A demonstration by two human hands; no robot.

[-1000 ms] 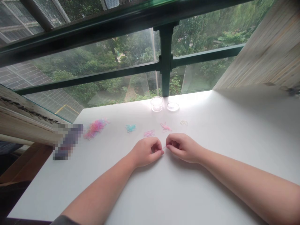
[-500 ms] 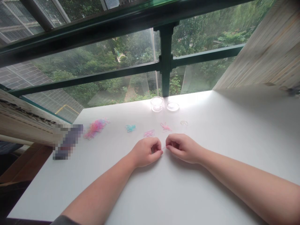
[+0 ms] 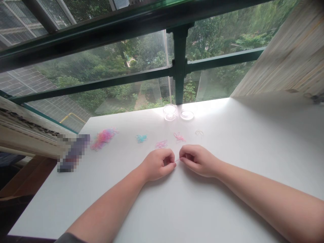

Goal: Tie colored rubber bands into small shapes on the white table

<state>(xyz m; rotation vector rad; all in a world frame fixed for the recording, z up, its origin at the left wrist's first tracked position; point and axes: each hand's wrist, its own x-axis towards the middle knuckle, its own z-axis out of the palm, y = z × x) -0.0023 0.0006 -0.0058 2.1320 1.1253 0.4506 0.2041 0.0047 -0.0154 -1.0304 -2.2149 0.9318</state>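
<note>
A thin pale pink rubber band [image 3: 177, 160] is stretched in the small gap between my two hands. My left hand [image 3: 158, 164] pinches one end between thumb and forefinger, and my right hand [image 3: 199, 161] pinches the other. Just beyond them lie small groups of loose rubber bands: a lilac group [image 3: 161, 144], a pink group [image 3: 179, 137], a teal group [image 3: 141, 138] and a few whitish bands [image 3: 199, 132]. Farther left is a larger mixed heap of bands [image 3: 104, 138] in pink, orange and purple.
At the back edge of the white table [image 3: 192, 209], by the window, stand a clear round container [image 3: 169, 113] and a clear round lid [image 3: 187, 115]. A blurred-out dark object [image 3: 74, 153] lies at the left edge. Curtains [image 3: 286, 50] hang at both sides.
Both hands keep almost the same place and pinch. Only a tiny shift of the view shows.
</note>
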